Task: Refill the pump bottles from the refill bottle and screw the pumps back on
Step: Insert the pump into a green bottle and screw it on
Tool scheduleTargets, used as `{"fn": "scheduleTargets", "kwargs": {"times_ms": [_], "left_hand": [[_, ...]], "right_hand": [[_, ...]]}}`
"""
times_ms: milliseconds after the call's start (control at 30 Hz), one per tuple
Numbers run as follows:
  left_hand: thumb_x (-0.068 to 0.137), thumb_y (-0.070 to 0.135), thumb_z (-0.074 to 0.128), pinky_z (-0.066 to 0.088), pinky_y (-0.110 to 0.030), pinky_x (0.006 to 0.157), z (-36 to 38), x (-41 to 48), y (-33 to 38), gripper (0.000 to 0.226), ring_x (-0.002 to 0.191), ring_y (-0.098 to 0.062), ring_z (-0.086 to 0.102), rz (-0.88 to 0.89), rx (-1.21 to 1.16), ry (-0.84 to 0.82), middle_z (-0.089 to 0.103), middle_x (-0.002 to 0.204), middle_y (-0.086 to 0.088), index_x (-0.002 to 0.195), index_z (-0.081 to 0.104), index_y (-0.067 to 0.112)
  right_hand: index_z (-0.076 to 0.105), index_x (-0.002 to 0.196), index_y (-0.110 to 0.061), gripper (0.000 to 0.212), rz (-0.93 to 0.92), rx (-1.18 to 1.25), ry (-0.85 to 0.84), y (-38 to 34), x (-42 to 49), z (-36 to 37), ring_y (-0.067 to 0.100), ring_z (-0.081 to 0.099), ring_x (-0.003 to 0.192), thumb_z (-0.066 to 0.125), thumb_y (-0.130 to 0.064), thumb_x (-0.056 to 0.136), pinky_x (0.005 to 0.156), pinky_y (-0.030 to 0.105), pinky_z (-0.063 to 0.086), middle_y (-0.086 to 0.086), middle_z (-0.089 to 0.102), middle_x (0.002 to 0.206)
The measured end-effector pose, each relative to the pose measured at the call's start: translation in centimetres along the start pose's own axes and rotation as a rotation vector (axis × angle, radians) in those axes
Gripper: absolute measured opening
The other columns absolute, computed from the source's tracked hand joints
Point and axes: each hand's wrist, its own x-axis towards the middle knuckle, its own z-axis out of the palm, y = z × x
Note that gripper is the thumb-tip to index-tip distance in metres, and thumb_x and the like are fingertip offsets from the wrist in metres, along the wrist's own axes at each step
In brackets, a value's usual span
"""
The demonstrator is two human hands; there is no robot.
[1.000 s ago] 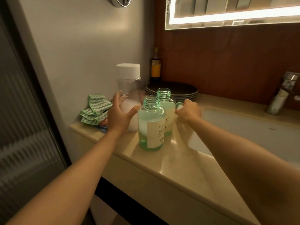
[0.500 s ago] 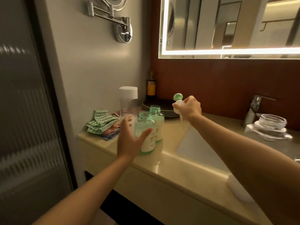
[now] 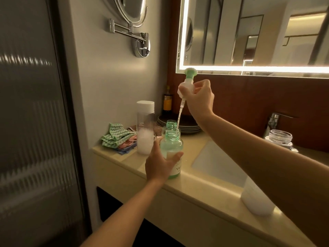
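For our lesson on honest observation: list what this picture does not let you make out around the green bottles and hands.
All in the head view.
1. Near green see-through pump bottle: label mostly covered by the left hand gripping it.
2. Rear green bottle: fill level hidden behind the near one.
3. White plastic container: top hidden by the right forearm.
4. White pump with thin tube, in the right hand: tube tip blurred.

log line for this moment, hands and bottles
left hand grips near green bottle on counter | right hand holds pump, tube end at that bottle's open neck | pump: not screwed on | far bottle: open
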Motion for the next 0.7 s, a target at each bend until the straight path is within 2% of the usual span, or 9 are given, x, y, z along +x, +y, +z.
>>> {"fn": "scheduleTargets", "kwargs": {"times_ms": [100,167,300,400,500,633,700], "left_hand": [[0.067,0.053,0.074,0.045,-0.027,0.080,-0.1,-0.1,0.1,0.076,0.104,-0.016,0.059,-0.005,-0.002,-0.003,0.060,0.120,0.003,0.129,0.040,0.024],[0.067,0.053,0.073,0.042,-0.025,0.079,-0.1,-0.2,0.2,0.076,0.105,-0.016,0.058,-0.007,0.001,0.006,0.059,0.120,0.003,0.129,0.041,0.024],[0.068,0.054,0.073,0.044,-0.027,0.081,0.2,-0.2,-0.1,0.075,0.105,-0.016,0.058,-0.001,-0.003,0.023,0.059,0.119,0.004,0.129,0.041,0.024],[0.067,0.054,0.073,0.048,-0.031,0.083,0.4,-0.3,-0.2,0.075,0.105,-0.016,0.058,0.002,-0.016,0.037,0.060,0.119,0.004,0.129,0.042,0.024],[0.067,0.054,0.073,0.047,-0.031,0.084,0.5,-0.3,-0.3,0.076,0.106,-0.016,0.058,0.003,-0.022,0.041,0.059,0.120,0.004,0.129,0.041,0.024],[0.068,0.053,0.073,0.049,-0.032,0.084,0.6,-0.3,-0.4,0.076,0.104,-0.016,0.058,0.005,-0.035,0.041,0.059,0.119,0.003,0.130,0.041,0.025],[0.068,0.053,0.073,0.049,-0.032,0.085,0.6,-0.3,-0.4,0.076,0.105,-0.016,0.058,0.004,-0.047,0.031,0.059,0.119,0.003,0.130,0.040,0.025]], "right_hand": [[0.045,0.109,-0.007,0.044,-0.046,0.072,0.055,-0.3,-0.3,0.8,0.006,0.056,0.079,0.070,-0.027,0.081,0.057,0.008,0.047,0.002,0.056,0.101],[0.043,0.109,-0.007,0.044,-0.053,0.104,0.061,0.3,-0.9,1.4,0.013,0.059,0.087,0.071,-0.025,0.080,0.060,0.012,0.048,0.004,0.057,0.104],[0.042,0.105,-0.009,0.040,-0.045,0.119,0.011,2.6,-3.1,2.4,0.012,0.059,0.084,0.071,-0.023,0.080,0.060,0.012,0.050,0.001,0.055,0.099],[0.043,0.104,-0.008,0.040,-0.036,0.179,0.099,2.8,-3.1,2.1,0.010,0.059,0.081,0.071,-0.022,0.081,0.060,0.010,0.051,0.002,0.056,0.098],[0.042,0.106,-0.008,0.041,-0.050,0.194,0.181,2.1,-1.4,1.0,0.015,0.061,0.085,0.070,-0.024,0.081,0.060,0.013,0.052,0.003,0.056,0.099],[0.042,0.104,-0.007,0.039,-0.084,0.117,0.095,3.2,-2.0,0.8,0.015,0.062,0.083,0.071,-0.020,0.080,0.059,0.012,0.052,0.005,0.057,0.099],[0.042,0.099,-0.010,0.036,-0.075,0.094,0.006,4.5,-3.6,1.2,0.018,0.064,0.085,0.071,-0.020,0.080,0.065,0.020,0.056,0.004,0.058,0.097]]}}
